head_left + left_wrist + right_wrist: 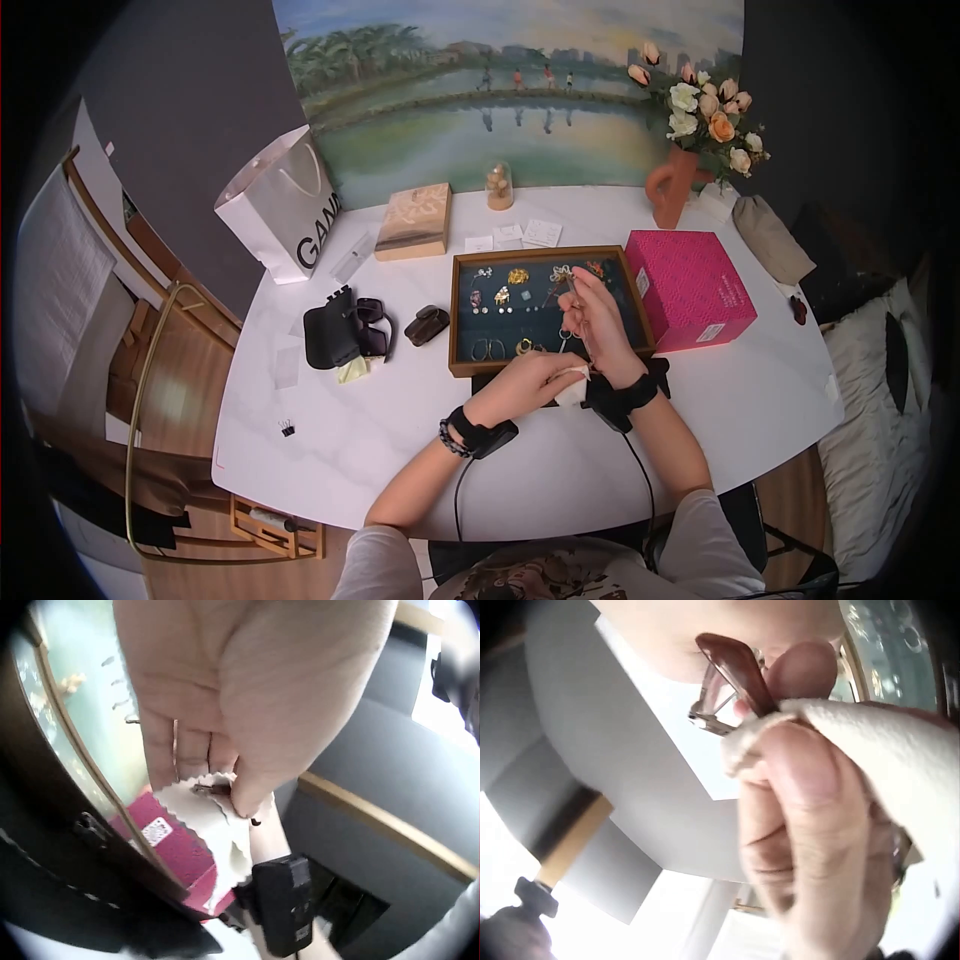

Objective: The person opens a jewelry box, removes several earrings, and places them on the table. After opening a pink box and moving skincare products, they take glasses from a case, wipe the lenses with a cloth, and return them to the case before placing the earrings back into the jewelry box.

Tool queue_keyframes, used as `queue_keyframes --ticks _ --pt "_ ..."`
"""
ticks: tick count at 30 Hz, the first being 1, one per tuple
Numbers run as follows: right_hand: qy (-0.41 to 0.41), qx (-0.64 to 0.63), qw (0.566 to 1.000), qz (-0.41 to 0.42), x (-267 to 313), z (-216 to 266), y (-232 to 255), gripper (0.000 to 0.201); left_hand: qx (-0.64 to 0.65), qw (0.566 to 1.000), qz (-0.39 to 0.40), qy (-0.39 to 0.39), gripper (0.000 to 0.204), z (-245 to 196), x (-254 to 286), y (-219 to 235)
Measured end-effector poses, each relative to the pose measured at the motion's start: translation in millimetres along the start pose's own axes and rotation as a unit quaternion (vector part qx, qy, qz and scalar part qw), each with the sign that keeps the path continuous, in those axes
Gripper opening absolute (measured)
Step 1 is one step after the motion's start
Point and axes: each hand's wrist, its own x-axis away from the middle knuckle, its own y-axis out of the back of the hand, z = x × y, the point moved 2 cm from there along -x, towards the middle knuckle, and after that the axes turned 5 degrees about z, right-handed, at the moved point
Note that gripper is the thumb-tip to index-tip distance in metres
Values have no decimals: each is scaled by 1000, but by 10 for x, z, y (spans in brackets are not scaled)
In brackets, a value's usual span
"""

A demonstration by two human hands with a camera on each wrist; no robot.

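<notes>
My left hand [515, 388] pinches a white cloth [573, 386] at the front edge of the jewelry tray [461, 330]. In the right wrist view, its fingers [802, 765] press the cloth [900, 750] around a glossy brown tip [739, 667] on a thin metal piece, apparently eyeglasses. My right hand [603, 325] is raised over the tray's right part, fingers curled around the metal frame; much of the frame is hidden. In the left wrist view, the cloth [202, 817] has a zigzag edge and hangs below my left hand [255, 682].
A pink box [690, 290] stands right of the tray. Sunglasses [372, 328], a black case [330, 335] and a brown folded pair [427, 325] lie to the left. Behind are a wooden box [415, 220], a glass dome [499, 187], a white bag [275, 205] and a flower vase [676, 187].
</notes>
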Motion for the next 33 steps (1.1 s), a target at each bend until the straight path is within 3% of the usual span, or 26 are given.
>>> queue_keyframes --ticks 1,2,5,7,9,11,15,17,21,23,30,33 --pt "21 71 997 1 -26 -10 1 52 -105 991 -65 -49 26 35 -2 -7" --pt "23 76 997 4 -72 -32 51 52 -106 991 -70 -53 26 69 -13 7" --pt "33 172 983 47 -162 -163 300 60 -150 986 -69 -3 24 173 9 56" --pt "79 289 949 102 -156 -228 389 66 -82 993 -56 70 24 256 5 94" --pt "81 311 941 104 -128 -276 440 70 -63 994 -69 58 23 417 2 76" --pt "103 338 929 108 -119 -325 475 67 54 993 -80 71 23 513 6 86" --pt "103 335 929 121 -72 -412 515 65 137 985 -29 105 23 731 29 122" --pt "102 346 924 126 -65 -436 539 62 247 965 -26 88 24 813 26 119" --pt "90 330 930 133 -110 -437 543 54 243 966 -2 93 24 845 24 158" --pt "44 328 937 114 -139 -394 527 43 301 951 -28 65 22 818 9 139" --pt "35 306 945 107 -190 -361 517 36 310 944 -76 83 17 772 -21 134" --pt "9 308 946 97 -199 -361 538 37 247 959 -91 104 18 738 -15 154"
